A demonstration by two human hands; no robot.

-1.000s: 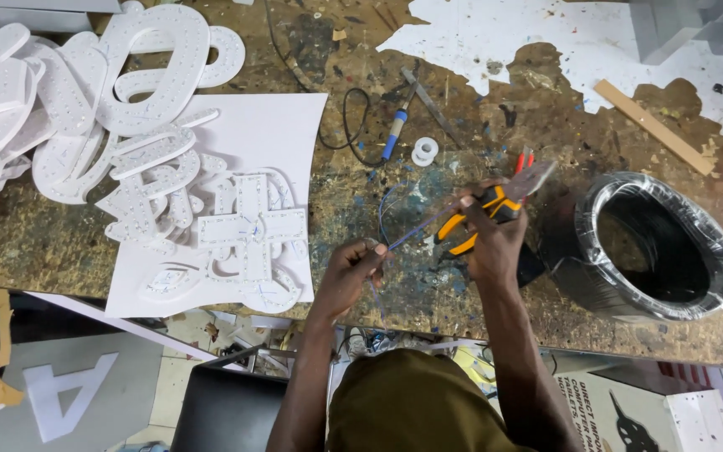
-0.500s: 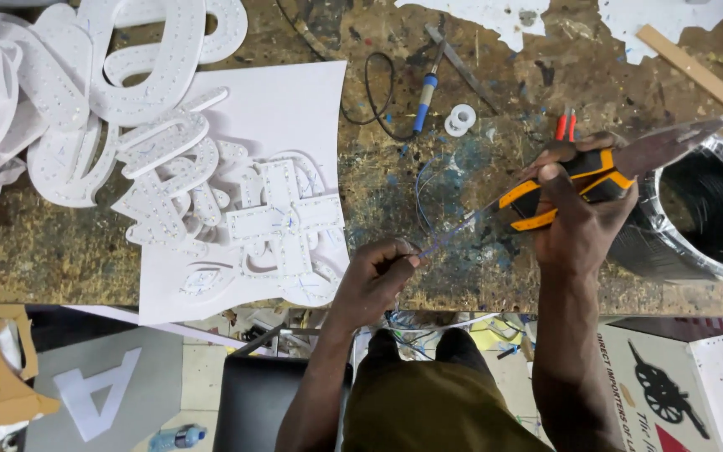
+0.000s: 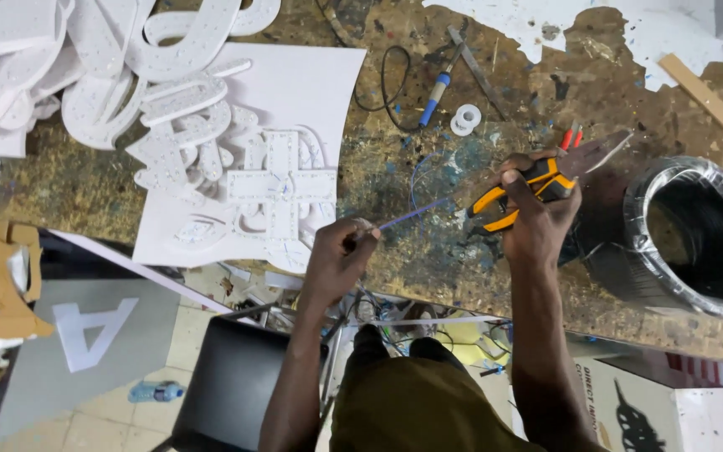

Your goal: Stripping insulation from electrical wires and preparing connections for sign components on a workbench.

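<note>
My right hand [image 3: 537, 219] grips orange-and-black pliers [image 3: 529, 188], whose metal jaws point up to the right. A thin blue wire [image 3: 416, 213] stretches taut from the pliers to my left hand [image 3: 338, 255], which pinches its other end. Both hands hover over the near edge of a paint-stained wooden workbench [image 3: 428, 151].
White cut-out letter shapes with dotted holes [image 3: 169, 100] lie piled on white sheets at the left. A blue-handled tool [image 3: 437, 90], a white tape ring [image 3: 465, 119] and a black cable loop lie behind the hands. A bin lined with black plastic [image 3: 696, 234] stands at the right.
The view has shifted, so bench and bin sit further right and lower. My hands have drawn apart, with the blue wire now stretched straighter between them.
</note>
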